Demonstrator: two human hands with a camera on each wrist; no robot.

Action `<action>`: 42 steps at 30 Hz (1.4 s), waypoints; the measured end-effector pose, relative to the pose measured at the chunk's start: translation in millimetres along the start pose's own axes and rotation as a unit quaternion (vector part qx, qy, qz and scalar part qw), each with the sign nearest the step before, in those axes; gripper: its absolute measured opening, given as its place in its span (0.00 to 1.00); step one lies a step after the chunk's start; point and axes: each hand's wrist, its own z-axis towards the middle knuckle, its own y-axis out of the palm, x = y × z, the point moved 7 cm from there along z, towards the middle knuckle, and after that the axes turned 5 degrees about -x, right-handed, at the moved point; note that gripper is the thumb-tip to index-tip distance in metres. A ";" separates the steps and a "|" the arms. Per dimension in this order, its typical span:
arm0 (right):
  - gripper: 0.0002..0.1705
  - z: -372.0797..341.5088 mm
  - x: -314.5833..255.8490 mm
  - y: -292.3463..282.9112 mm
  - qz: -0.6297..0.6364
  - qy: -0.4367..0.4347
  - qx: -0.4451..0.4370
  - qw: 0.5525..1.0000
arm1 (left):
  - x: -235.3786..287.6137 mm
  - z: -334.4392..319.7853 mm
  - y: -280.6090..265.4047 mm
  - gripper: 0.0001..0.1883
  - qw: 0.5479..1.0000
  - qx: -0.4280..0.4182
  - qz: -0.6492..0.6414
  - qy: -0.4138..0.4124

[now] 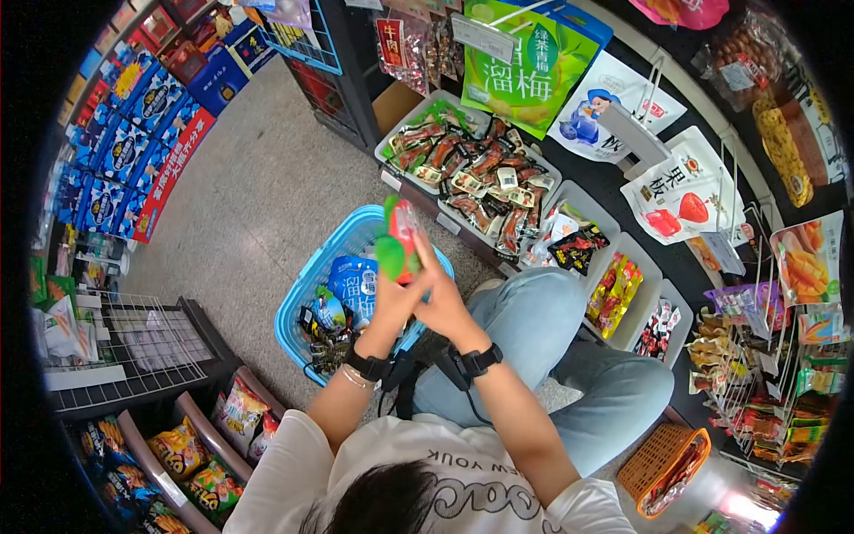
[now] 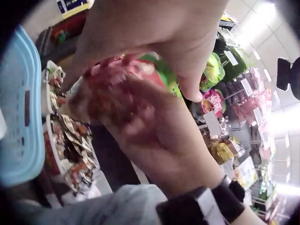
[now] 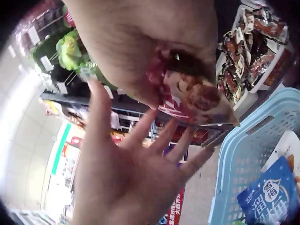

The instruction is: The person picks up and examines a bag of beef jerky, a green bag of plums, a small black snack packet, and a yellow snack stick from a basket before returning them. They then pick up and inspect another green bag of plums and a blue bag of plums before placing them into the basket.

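Observation:
A red and green snack packet is held up above the basket's edge. In the right wrist view my right hand grips the packet, whose side with a food picture shows. My left hand faces it with fingers fairly straight and spread, the fingertips close to the packet's lower edge; whether they touch is unclear. In the left wrist view my right hand and the packet are blurred beneath my left hand. From the head view, my left hand and right hand overlap near the wrists.
Below my hands stands a blue basket holding a blue bag and other packets. Bins of wrapped snacks line the shelf ahead and to the right, under hanging bags. An orange basket sits at lower right; snack compartments are at lower left.

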 end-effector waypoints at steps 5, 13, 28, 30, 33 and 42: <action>0.34 -4.8 6.2 -16.0 -0.041 -0.039 -0.040 0.998 | -11.3 9.8 -24.7 0.17 0.974 0.066 -0.194 -0.096; 0.23 -1.0 34.7 -44.9 0.287 0.204 -0.031 0.935 | 1.5 1.2 -28.8 0.18 0.978 -0.058 -0.183 -0.080; 0.59 -2.2 -40.3 -36.6 -0.082 -0.037 -0.033 0.995 | 51.7 -10.7 21.9 0.22 0.993 -0.101 -0.057 0.003; 0.52 -4.8 -31.4 -44.5 0.094 0.019 -0.030 0.995 | 68.3 -7.8 26.6 0.25 0.991 -0.124 -0.025 0.054; 0.44 -16.2 -12.4 -60.1 0.253 0.195 -0.055 0.946 | 103.7 7.8 26.3 0.25 0.956 -0.093 0.223 0.166; 0.31 -3.5 -77.9 -109.4 0.299 0.120 -0.029 0.946 | 216.5 47.1 83.7 0.10 0.934 -0.144 0.213 0.248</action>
